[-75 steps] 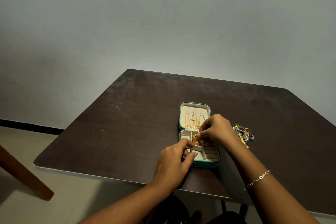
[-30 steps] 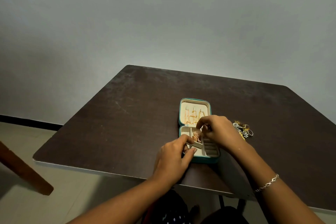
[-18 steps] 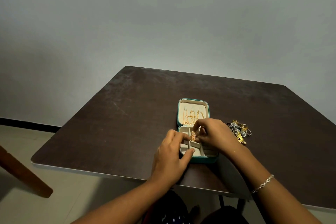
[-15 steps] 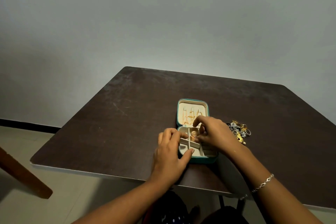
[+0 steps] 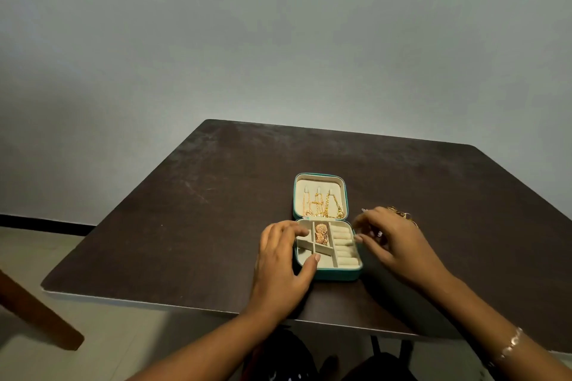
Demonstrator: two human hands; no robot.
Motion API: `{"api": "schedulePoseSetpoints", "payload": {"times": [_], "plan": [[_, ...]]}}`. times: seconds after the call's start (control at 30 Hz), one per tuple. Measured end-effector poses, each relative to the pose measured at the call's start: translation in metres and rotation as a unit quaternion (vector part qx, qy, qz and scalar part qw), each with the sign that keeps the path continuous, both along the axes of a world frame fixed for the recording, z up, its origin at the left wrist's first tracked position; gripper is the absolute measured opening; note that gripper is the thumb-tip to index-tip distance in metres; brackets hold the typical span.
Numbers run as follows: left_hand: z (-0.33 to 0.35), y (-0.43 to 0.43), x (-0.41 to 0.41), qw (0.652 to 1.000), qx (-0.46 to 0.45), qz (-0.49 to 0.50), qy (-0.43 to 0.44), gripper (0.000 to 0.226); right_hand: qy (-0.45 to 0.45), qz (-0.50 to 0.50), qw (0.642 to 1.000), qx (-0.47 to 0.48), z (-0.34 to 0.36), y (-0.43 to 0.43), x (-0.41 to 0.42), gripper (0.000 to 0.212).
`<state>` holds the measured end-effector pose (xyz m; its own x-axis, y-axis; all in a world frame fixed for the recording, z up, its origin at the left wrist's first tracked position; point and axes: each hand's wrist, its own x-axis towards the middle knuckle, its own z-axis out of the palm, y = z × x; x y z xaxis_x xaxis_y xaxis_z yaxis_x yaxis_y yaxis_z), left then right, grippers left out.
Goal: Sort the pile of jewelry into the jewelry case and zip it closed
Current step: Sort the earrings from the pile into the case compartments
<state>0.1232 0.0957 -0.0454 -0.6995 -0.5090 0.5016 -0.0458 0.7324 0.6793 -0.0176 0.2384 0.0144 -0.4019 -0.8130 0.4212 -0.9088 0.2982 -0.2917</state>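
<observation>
your right hand [image 5: 394, 244] has left the case [image 5: 326, 249] since half a second ago and swung right, toward the pile [image 5: 402, 215], leaving the gold earrings [image 5: 322, 233] in the middle far compartment. that hand now hovers with fingers loosely spread and, as far as i can tell, empty. your left hand [image 5: 281, 260] rests open on the case's near left corner, fingers over the rim, thumb on a divider, gripping nothing but bracing it. the case lies open on the table [image 5: 185, 210], chains [image 5: 323, 207] hanging in the far lid. most of the pile is hidden behind your right hand. risks from here: tangled pieces could come up in a clump and drop one on the table, and if your left hand lifts, a nudge could slide the light case. chains hanging low in the lid could snag the zip later.
</observation>
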Motion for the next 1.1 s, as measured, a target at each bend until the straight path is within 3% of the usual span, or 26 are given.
{"api": "schedulePoseSetpoints", "payload": {"times": [0.3, 0.47, 0.67, 0.77, 0.97, 1.1], "plan": [[-0.002, 0.000, 0.000, 0.998, -0.046, 0.006, 0.044, 0.033, 0.066, -0.006, 0.997, -0.030, -0.041, 0.072, -0.026, 0.015], [0.002, 0.002, 0.003, 0.991, -0.100, 0.012, 0.086, 0.034, 0.002, -0.074, 0.992, -0.099, -0.047, 0.074, -0.043, 0.004], [0.027, 0.032, -0.006, 0.970, -0.206, -0.051, 0.117, 0.032, -0.061, -0.124, 0.985, -0.105, -0.050, 0.072, -0.055, 0.015], [0.039, 0.061, -0.026, 0.973, -0.167, -0.102, 0.122, 0.027, -0.055, -0.121, 0.989, -0.067, -0.053, 0.069, -0.061, 0.012], [0.061, 0.081, -0.089, 0.992, 0.072, -0.102, 0.026, 0.020, 0.032, -0.053, 0.998, -0.005, -0.057, 0.063, -0.058, 0.039], [0.070, 0.051, -0.123, 0.995, 0.051, -0.046, -0.079, 0.023, 0.041, -0.055, 0.997, -0.023, -0.058, 0.063, -0.058, 0.034]]}}
